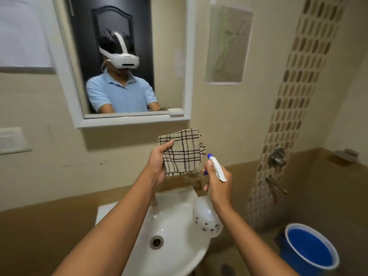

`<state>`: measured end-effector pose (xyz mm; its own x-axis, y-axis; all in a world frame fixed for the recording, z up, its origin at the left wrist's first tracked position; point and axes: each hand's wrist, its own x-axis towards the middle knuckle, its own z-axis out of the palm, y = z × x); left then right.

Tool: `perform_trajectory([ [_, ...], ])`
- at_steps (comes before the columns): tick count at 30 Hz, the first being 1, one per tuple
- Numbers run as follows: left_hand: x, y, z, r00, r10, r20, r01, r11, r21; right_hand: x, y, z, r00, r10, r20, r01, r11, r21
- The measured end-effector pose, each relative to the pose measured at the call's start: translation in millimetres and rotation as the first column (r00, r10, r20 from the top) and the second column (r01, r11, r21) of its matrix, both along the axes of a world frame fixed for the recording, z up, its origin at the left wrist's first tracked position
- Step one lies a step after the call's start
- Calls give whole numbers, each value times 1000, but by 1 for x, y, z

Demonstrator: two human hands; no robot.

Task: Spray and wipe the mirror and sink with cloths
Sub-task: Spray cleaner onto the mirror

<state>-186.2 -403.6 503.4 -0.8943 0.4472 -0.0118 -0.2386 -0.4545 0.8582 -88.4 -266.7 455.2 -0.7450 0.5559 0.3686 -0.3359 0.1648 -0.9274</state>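
Observation:
My left hand (157, 162) holds up a beige cloth with dark checks (184, 151), spread in front of the wall below the mirror. Just right of it, my right hand (218, 182) grips a clear spray bottle (207, 216) by its white and blue trigger head, the nozzle pointing at the cloth. The white-framed mirror (169, 56) hangs above and shows a person in a light blue shirt with a headset. Under my arms sits the white sink (175, 232) with its drain (156, 242); the tap is mostly hidden behind my left forearm.
A blue bucket (311, 248) stands on the floor at the lower right. Metal shower valves (276, 157) stick out of the mosaic tile strip on the right wall. A poster (228, 44) hangs right of the mirror, and a white switch plate (12, 140) is on the left wall.

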Motion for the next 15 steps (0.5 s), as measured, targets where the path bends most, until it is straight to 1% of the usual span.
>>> perform_trajectory([
  [5, -2, -59, 38, 989, 123, -77, -118, 991, 68, -13, -54, 26, 993, 115, -24, -114, 992, 51],
  [8, -2, -86, 62, 976, 183, -119, -173, 980, 95, -19, -78, 46, 980, 180, -85, -170, 979, 111],
  [11, -1, -105, 85, 955, 251, -160, -236, 966, 111, -26, -95, 68, 970, 213, -120, -188, 964, 191],
  [15, -4, -116, 115, 924, 326, -200, -306, 944, 127, -42, -111, 101, 958, 244, -150, -202, 947, 251],
])
